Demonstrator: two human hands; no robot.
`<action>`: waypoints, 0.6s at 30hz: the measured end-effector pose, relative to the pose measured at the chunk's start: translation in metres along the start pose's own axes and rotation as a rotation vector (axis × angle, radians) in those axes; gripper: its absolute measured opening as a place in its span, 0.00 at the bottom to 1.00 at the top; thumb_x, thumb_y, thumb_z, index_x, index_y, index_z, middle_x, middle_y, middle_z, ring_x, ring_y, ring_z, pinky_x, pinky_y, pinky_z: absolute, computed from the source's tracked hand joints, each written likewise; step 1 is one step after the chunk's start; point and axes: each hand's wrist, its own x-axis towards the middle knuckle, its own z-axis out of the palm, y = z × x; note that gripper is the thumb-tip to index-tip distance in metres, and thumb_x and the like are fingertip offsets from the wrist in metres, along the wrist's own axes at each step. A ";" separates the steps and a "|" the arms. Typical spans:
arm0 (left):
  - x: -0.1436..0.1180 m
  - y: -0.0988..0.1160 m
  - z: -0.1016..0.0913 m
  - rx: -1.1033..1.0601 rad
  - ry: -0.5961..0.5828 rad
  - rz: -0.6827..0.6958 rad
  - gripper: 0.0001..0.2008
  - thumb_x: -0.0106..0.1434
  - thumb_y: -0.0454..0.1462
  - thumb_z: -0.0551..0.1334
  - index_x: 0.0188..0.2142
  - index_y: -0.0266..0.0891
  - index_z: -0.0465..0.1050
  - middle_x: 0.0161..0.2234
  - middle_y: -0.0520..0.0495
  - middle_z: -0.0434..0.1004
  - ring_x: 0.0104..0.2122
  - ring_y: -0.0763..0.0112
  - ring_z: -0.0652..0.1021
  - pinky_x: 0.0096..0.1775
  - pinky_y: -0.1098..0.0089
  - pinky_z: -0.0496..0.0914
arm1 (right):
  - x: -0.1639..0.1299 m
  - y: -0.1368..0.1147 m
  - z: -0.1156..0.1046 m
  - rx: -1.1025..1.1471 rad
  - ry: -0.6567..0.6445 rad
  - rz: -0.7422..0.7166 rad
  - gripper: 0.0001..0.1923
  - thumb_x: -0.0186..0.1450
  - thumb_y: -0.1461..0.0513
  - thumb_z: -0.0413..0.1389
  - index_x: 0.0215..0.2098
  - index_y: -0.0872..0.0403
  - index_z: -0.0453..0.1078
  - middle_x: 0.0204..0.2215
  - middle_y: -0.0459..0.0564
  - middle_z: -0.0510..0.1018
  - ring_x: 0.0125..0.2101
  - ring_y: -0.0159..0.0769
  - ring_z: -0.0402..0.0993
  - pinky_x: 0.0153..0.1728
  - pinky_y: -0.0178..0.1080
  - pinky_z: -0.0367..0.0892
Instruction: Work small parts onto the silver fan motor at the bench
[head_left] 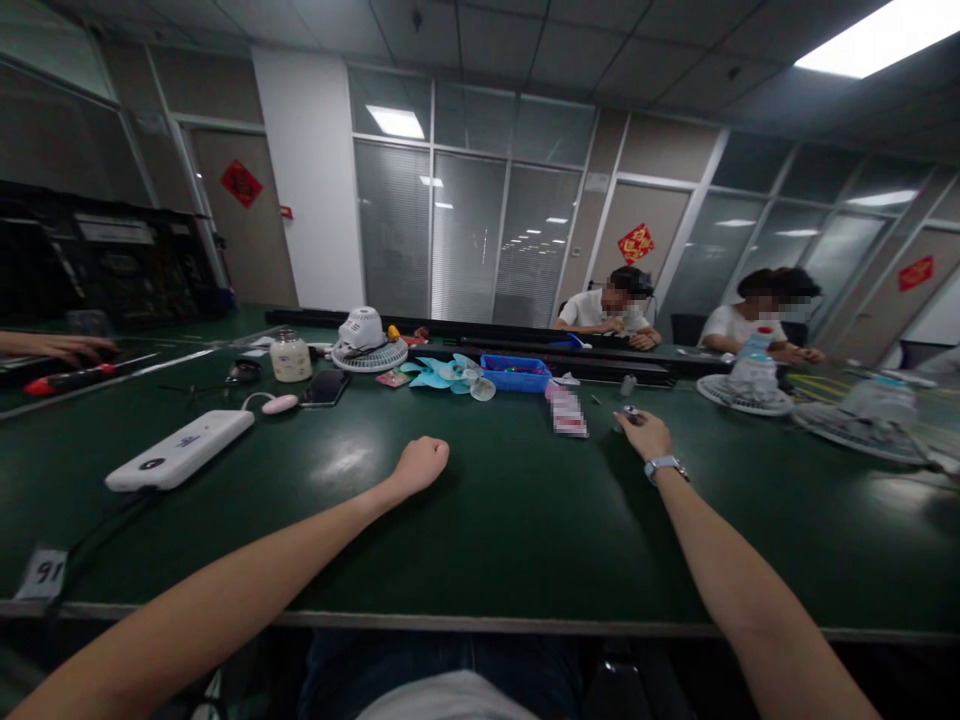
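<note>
Seated at a dark green matted workbench (pixel 480 520), a worker stretches both bare arms forward across its near edge. The left hand (pixel 421 463) rests on the mat curled into a loose fist, holding nothing. Further out, the right hand (pixel 643 432), a silver-cased wristwatch (pixel 664 466) at the wrist, pinches a small grey metallic part (pixel 632 411) at its fingertips, just above the mat; the part is too small to identify.

Handling a piece this small seems to call for a light fingertip grip, with the wrist settled on the mat to steady it and the free fist left planted as a brace.

Just beside that hand lies a small pink-and-white printed packet (pixel 568 411). To the left sits a long white plastic power bank (pixel 180 450) with a cable, and near it a black smartphone (pixel 325 388). Beyond are a shallow blue plastic parts tray (pixel 516 373), pale blue fan blades (pixel 448 375) and a white round fan grille (pixel 369 352). At the far side two seated people in white shirts (pixel 609 312) work at their own places; another person's hand (pixel 66 348) shows at the left edge.
</note>
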 end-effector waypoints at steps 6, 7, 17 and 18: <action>-0.003 -0.001 0.000 -0.125 -0.027 0.082 0.15 0.59 0.37 0.48 0.18 0.40 0.60 0.20 0.53 0.64 0.25 0.70 0.70 0.31 0.71 0.60 | -0.047 -0.071 0.006 0.400 -0.153 -0.178 0.23 0.56 0.50 0.62 0.45 0.55 0.75 0.42 0.57 0.82 0.41 0.43 0.79 0.43 0.43 0.72; -0.005 0.001 -0.001 -0.155 -0.027 0.102 0.14 0.60 0.37 0.48 0.20 0.40 0.63 0.22 0.53 0.68 0.28 0.69 0.72 0.33 0.71 0.62 | -0.062 -0.087 0.010 0.477 -0.229 -0.214 0.23 0.55 0.51 0.63 0.45 0.55 0.74 0.42 0.56 0.81 0.41 0.43 0.79 0.43 0.42 0.73; -0.018 0.022 -0.008 -0.187 0.113 0.316 0.18 0.64 0.49 0.59 0.49 0.47 0.77 0.51 0.47 0.75 0.53 0.58 0.68 0.55 0.59 0.60 | -0.198 -0.178 0.012 0.755 -0.858 -0.469 0.22 0.55 0.55 0.65 0.47 0.54 0.74 0.42 0.52 0.82 0.41 0.42 0.79 0.46 0.46 0.72; -0.018 0.021 -0.007 -0.173 0.115 0.327 0.17 0.64 0.48 0.60 0.47 0.48 0.78 0.51 0.47 0.75 0.54 0.58 0.67 0.57 0.58 0.58 | -0.201 -0.179 0.012 0.760 -0.873 -0.477 0.22 0.56 0.55 0.65 0.47 0.53 0.74 0.42 0.51 0.82 0.42 0.42 0.79 0.47 0.46 0.72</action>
